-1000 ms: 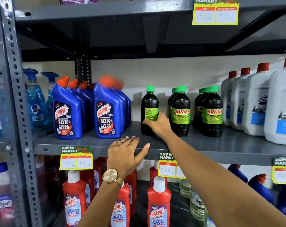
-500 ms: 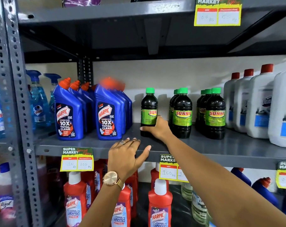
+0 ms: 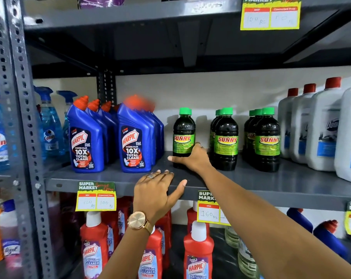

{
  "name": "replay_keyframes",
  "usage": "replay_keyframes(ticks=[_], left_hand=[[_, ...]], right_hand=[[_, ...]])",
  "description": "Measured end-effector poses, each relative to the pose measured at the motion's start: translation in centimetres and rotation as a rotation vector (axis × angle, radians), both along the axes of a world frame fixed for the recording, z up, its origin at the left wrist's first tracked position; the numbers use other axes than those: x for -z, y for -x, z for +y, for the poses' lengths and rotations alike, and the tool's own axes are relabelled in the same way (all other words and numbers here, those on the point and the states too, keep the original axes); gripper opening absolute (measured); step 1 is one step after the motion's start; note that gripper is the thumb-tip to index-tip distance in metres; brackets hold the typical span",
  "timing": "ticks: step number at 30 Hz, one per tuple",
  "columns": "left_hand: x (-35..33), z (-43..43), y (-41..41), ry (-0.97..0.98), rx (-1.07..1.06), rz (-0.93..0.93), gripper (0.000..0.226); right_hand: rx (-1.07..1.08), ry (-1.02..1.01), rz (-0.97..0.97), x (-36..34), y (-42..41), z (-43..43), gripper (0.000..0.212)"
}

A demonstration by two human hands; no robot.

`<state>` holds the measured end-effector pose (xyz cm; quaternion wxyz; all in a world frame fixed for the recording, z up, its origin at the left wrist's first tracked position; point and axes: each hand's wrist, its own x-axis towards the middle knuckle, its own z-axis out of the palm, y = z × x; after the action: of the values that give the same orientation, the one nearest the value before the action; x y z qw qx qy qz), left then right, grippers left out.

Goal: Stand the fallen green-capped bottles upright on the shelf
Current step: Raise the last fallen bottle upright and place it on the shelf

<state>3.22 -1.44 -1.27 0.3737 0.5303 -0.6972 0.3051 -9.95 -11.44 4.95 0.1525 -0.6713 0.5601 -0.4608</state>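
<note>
Dark bottles with green caps and green SUNNY labels stand upright on the grey middle shelf (image 3: 271, 184) in three short rows. My right hand (image 3: 192, 158) wraps the base of the front bottle of the left row (image 3: 183, 135), whose label faces me. The middle row (image 3: 225, 137) and the right row (image 3: 266, 138) stand untouched beside it. My left hand (image 3: 157, 193) rests flat on the shelf's front edge, fingers apart, holding nothing. No green-capped bottle lies on its side in view.
Blue Harpic bottles (image 3: 133, 137) stand left of the green-capped ones, large white jugs with red caps (image 3: 321, 125) to the right. Red Harpic bottles (image 3: 197, 250) fill the shelf below. A grey perforated upright (image 3: 24, 117) runs down the left.
The bottle in my right hand has turned, so its SUNNY label now faces front. My right hand has slid lower on the bottle. The left hand stays put.
</note>
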Motion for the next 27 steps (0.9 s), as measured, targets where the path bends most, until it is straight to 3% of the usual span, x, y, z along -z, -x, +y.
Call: replay_keyframes(ticks=[13,24,27], left_hand=[[-0.1,0.3,-0.1,-0.018,0.002,0.002,0.054],[0.0,0.1,-0.1,0.006,0.032,0.016,0.053],[-0.3,0.4,-0.2,-0.022,-0.003,0.011,0.054]], right_hand=[[-0.030,-0.048,-0.044,-0.4,0.3,-0.8,0.076],[-0.030,-0.080,-0.088,-0.4,0.1,-0.1,0.078],[-0.081,-0.123,-0.113,-0.5,0.6,0.9,0.070]])
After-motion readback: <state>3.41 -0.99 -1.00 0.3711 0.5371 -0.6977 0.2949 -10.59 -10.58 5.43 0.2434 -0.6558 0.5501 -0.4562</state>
